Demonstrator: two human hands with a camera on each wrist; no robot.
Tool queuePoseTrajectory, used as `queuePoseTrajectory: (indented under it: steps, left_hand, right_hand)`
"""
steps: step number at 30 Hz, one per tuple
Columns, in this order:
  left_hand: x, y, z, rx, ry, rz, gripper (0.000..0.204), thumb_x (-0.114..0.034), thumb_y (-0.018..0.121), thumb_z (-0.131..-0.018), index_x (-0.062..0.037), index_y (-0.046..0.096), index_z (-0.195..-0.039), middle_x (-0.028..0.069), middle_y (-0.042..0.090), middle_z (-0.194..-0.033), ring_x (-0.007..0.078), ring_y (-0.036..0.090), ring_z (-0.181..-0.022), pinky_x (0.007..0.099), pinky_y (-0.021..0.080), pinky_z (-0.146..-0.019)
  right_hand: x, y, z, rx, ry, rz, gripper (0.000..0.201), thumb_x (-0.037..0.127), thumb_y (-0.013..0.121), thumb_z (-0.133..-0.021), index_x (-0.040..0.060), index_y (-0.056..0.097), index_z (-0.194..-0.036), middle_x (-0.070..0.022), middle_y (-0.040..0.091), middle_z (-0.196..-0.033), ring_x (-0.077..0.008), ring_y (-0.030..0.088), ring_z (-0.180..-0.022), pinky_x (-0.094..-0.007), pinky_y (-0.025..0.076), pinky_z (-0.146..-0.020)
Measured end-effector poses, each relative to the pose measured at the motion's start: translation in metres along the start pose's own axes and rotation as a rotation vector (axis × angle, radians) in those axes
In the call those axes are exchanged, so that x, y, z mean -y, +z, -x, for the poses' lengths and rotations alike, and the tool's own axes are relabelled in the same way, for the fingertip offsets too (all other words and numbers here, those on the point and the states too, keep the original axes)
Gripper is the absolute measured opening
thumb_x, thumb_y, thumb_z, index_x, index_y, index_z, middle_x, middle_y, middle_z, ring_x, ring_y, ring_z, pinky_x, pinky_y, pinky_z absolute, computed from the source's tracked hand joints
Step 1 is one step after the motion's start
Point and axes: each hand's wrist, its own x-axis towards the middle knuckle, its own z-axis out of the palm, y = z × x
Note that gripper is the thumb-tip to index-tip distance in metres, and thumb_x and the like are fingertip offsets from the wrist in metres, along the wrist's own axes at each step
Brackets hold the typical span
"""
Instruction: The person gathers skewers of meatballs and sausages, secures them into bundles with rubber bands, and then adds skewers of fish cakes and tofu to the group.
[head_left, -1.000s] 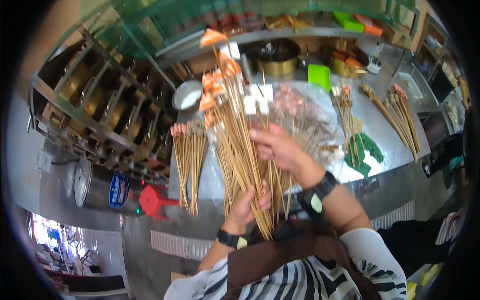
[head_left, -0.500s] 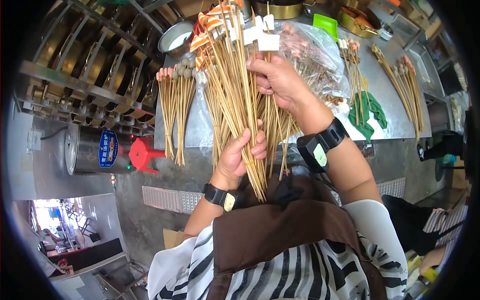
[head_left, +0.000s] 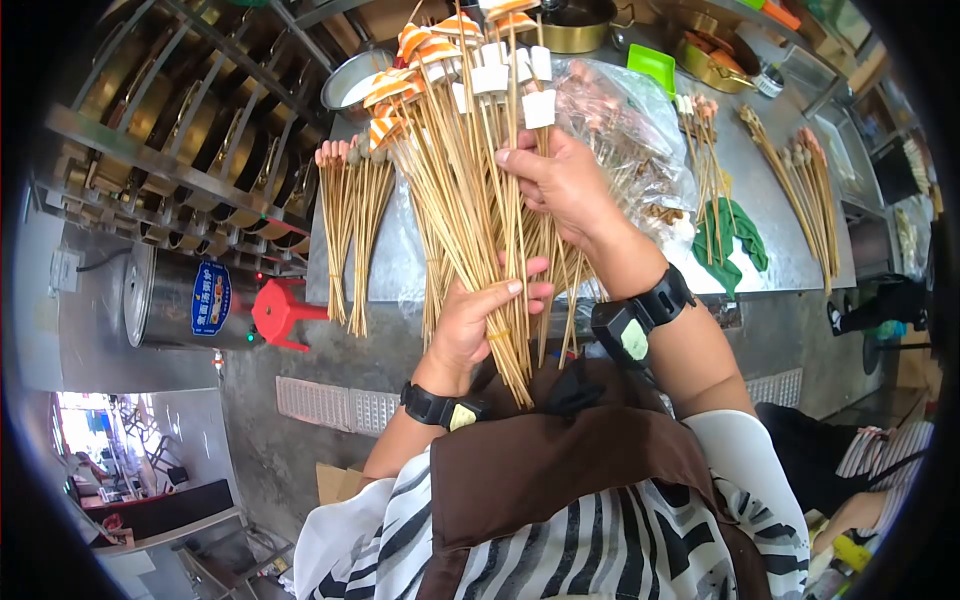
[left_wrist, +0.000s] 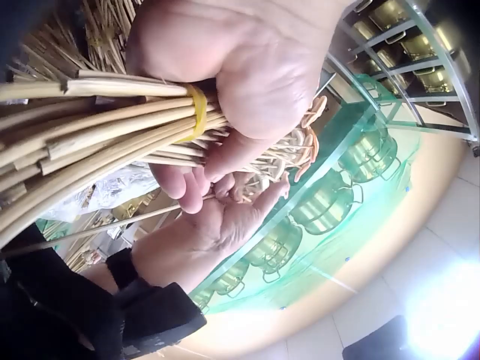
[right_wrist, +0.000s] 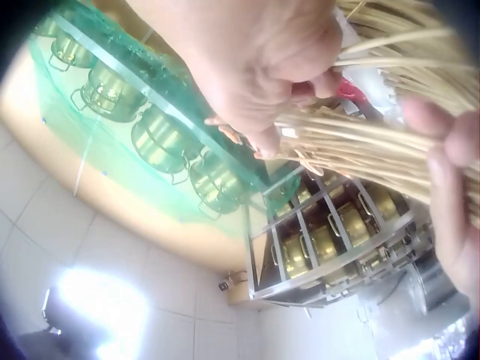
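My left hand (head_left: pixel 478 318) grips a bundle of bamboo skewers (head_left: pixel 455 215) near its lower ends, thumb laid across the sticks. A yellow rubber band (left_wrist: pixel 198 112) circles the bundle in the left wrist view. Orange-and-white striped pieces (head_left: pixel 392 88) and white blocks (head_left: pixel 490 79) top the skewers. Higher up and to the right, my right hand (head_left: pixel 568 190) pinches a single skewer (left_wrist: pixel 97 226) just below a white block (head_left: pixel 538 108). In the right wrist view, the right hand's fingers partly hide the food ends.
More skewers (head_left: pixel 352 240) lie at the left of the metal table (head_left: pixel 785 262). A clear plastic bag (head_left: pixel 650 130) of skewered food lies behind my hands. Further right are a green cloth (head_left: pixel 728 250) and more skewer bundles (head_left: pixel 808 200). A red stool (head_left: pixel 280 312) stands at left.
The head view has tipped downward since the first frame. The skewer tops have spread apart, and my left thumb and fingers have straightened somewhat. My right hand has moved slightly down.
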Motion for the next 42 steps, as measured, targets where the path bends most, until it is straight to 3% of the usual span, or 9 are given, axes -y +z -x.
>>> queuePoseTrajectory:
  steps: [9, 15, 19, 22, 25, 27, 33, 38, 42]
  left_hand:
    - [0.003, -0.01, 0.004, 0.11, -0.04, 0.165, 0.057, 0.002, 0.051, -0.074, -0.0017, 0.034, -0.128, 0.026, 0.049, -0.122, 0.0383, 0.052, -0.111, 0.044, 0.048, -0.089]
    - [0.002, -0.011, 0.002, 0.179, -0.023, 0.094, 0.063, 0.003, 0.05, -0.072, 0.0004, 0.032, -0.133, 0.0247, 0.049, -0.123, 0.0295, 0.057, -0.102, 0.0419, 0.05, -0.086]
    - [0.002, -0.007, 0.001, 0.204, -0.025, 0.094, 0.064, 0.003, 0.05, -0.073, 0.0018, 0.032, -0.133, 0.0246, 0.049, -0.124, 0.0271, 0.058, -0.099, 0.0413, 0.05, -0.085]
    - [0.002, -0.004, -0.002, 0.212, -0.046, 0.115, 0.063, 0.003, 0.05, -0.073, 0.0015, 0.032, -0.133, 0.0248, 0.046, -0.127, 0.0287, 0.057, -0.102, 0.0422, 0.049, -0.086]
    - [0.0, -0.011, -0.012, 0.207, -0.068, 0.107, 0.057, 0.002, 0.052, -0.076, 0.0011, 0.037, -0.13, 0.0206, 0.051, -0.123, 0.0262, 0.058, -0.101, 0.0397, 0.049, -0.087]
    - [0.0, -0.035, -0.026, 0.176, -0.177, -0.242, 0.048, -0.001, 0.058, -0.078, 0.0014, 0.044, -0.123, 0.0139, 0.058, -0.113, 0.0214, 0.059, -0.097, 0.0357, 0.05, -0.084]
    - [-0.006, -0.046, -0.051, 0.18, -0.276, -0.074, 0.031, -0.007, 0.062, -0.082, 0.0016, 0.054, -0.111, 0.0082, 0.063, -0.096, 0.0173, 0.062, -0.084, 0.0324, 0.053, -0.074]
    - [0.003, -0.065, -0.05, 0.129, -0.292, -0.001, 0.034, -0.007, 0.061, -0.082, 0.0015, 0.053, -0.114, 0.009, 0.063, -0.098, 0.018, 0.062, -0.082, 0.032, 0.054, -0.072]
    - [-0.003, -0.064, -0.05, 0.148, -0.277, 0.059, 0.035, -0.004, 0.06, -0.081, 0.0017, 0.053, -0.115, 0.009, 0.063, -0.093, 0.0167, 0.062, -0.078, 0.0301, 0.054, -0.069]
  right_hand:
    - [0.0, -0.019, 0.004, 0.073, -0.017, -0.09, 0.023, 0.01, 0.067, -0.08, 0.0066, 0.046, -0.09, 0.0004, 0.05, -0.07, -0.0042, 0.04, -0.05, -0.019, 0.029, -0.043]
    - [-0.003, -0.016, 0.006, 0.035, -0.004, 0.033, 0.027, 0.012, 0.069, -0.079, 0.0055, 0.047, -0.094, -0.0001, 0.053, -0.074, -0.0047, 0.042, -0.051, -0.0191, 0.032, -0.044]
    - [-0.001, -0.014, 0.014, 0.12, 0.019, 0.011, 0.039, 0.015, 0.07, -0.079, 0.0045, 0.048, -0.11, 0.0022, 0.052, -0.076, -0.0012, 0.04, -0.051, -0.0156, 0.028, -0.042]
    - [-0.011, -0.029, -0.001, 0.394, 0.149, -0.084, 0.044, 0.011, 0.071, -0.076, 0.0044, 0.048, -0.113, 0.0012, 0.054, -0.081, -0.0027, 0.045, -0.051, -0.017, 0.031, -0.04]
    - [-0.017, -0.026, -0.011, 0.29, 0.118, 0.12, 0.04, 0.008, 0.069, -0.075, 0.0045, 0.05, -0.11, 0.0003, 0.056, -0.078, -0.004, 0.046, -0.05, -0.0183, 0.034, -0.041]
    - [-0.021, -0.024, -0.019, 0.222, 0.122, 0.213, 0.03, 0.005, 0.066, -0.075, 0.0033, 0.055, -0.103, -0.0014, 0.058, -0.074, -0.0051, 0.047, -0.05, -0.0197, 0.037, -0.041]
    - [-0.059, -0.052, -0.067, 0.112, 0.251, 0.346, 0.019, 0.008, 0.064, -0.077, 0.0028, 0.058, -0.094, -0.0043, 0.063, -0.075, -0.008, 0.055, -0.053, -0.0197, 0.04, -0.043]
    - [-0.052, -0.069, -0.055, 0.169, 0.345, 0.124, 0.034, 0.027, 0.064, -0.085, -0.0013, 0.056, -0.101, -0.0035, 0.058, -0.073, -0.0026, 0.032, -0.045, -0.0167, 0.026, -0.036]
    - [-0.044, -0.076, -0.036, 0.142, 0.343, 0.033, 0.037, 0.026, 0.061, -0.086, -0.0034, 0.052, -0.108, -0.0083, 0.06, -0.089, -0.0014, 0.03, -0.044, -0.0152, 0.025, -0.036]
